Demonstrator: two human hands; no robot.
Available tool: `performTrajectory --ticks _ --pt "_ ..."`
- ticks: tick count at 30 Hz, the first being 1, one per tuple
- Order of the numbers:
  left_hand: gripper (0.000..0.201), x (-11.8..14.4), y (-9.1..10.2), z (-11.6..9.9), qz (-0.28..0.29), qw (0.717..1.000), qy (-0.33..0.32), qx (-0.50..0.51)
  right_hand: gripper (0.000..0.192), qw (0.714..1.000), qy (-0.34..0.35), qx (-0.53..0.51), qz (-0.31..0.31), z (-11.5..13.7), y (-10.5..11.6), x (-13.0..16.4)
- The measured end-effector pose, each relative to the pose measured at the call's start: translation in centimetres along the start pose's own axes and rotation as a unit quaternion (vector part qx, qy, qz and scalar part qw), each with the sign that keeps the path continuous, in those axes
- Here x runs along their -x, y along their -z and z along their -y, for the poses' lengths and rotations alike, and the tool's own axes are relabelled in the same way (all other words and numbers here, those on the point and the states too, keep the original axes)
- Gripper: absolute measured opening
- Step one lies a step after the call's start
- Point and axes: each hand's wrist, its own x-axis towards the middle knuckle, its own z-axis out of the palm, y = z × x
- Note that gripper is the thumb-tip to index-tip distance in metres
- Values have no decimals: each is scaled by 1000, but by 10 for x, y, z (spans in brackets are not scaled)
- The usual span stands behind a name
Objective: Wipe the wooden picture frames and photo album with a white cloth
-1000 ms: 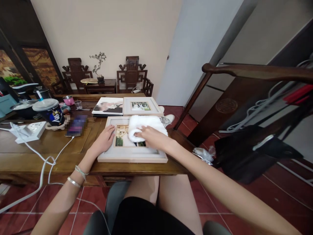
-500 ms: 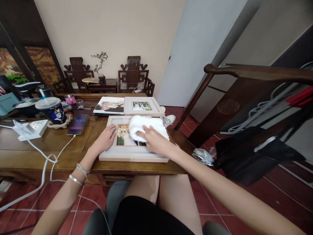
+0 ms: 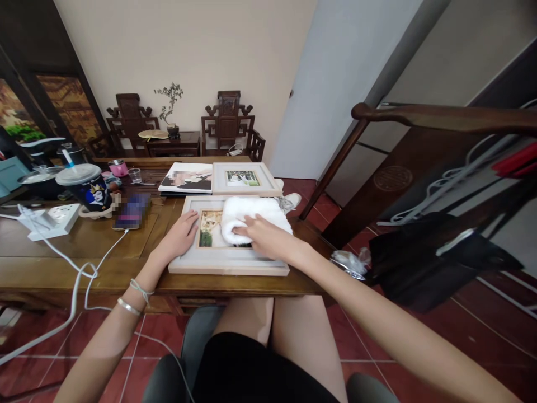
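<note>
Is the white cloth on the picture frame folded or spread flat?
Folded: the white cloth is a thick bundle with a rolled left edge, under the right hand.

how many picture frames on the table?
2. One framed picture lies at the near edge, left hand on its left side, right hand pressing a white cloth on its glass. The second frame lies just behind it, beside an unframed photo print.

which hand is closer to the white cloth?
Right. The right hand rests on the white cloth; the left hand lies flat on the picture frame, left of it.
</note>
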Motion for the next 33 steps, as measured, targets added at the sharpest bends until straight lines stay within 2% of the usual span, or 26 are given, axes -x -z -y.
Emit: performTrajectory --ticks 3,5,9,12,17,20,23,27,33 --pt "49 0 1 -2 6 1000 3 3 62 998 11 -42 55 17 22 26" --pt "48 0 2 -3 7 1000 2 7 61 995 17 -66 67 26 31 38" --pt "47 0 2 -2 2 1000 0 6 66 996 16 -83 40 33 22 42" --pt "49 0 1 -1 4 1000 0 3 68 998 -3 -70 -2 22 2 26" --pt "47 1 2 0 5 1000 -6 11 66 995 -47 -32 -84 -16 -18 -20" --pt "48 1 3 0 4 1000 -5 12 63 994 -56 -5 -94 -30 -21 -41" --pt "49 0 4 -1 9 1000 -3 8 61 996 -43 20 -76 -29 -22 -44" --pt "48 0 2 -1 5 1000 -1 11 63 999 -11 4 -31 -11 -12 -20" --pt "47 0 0 0 -4 1000 0 10 60 994 26 -82 64 25 30 37"
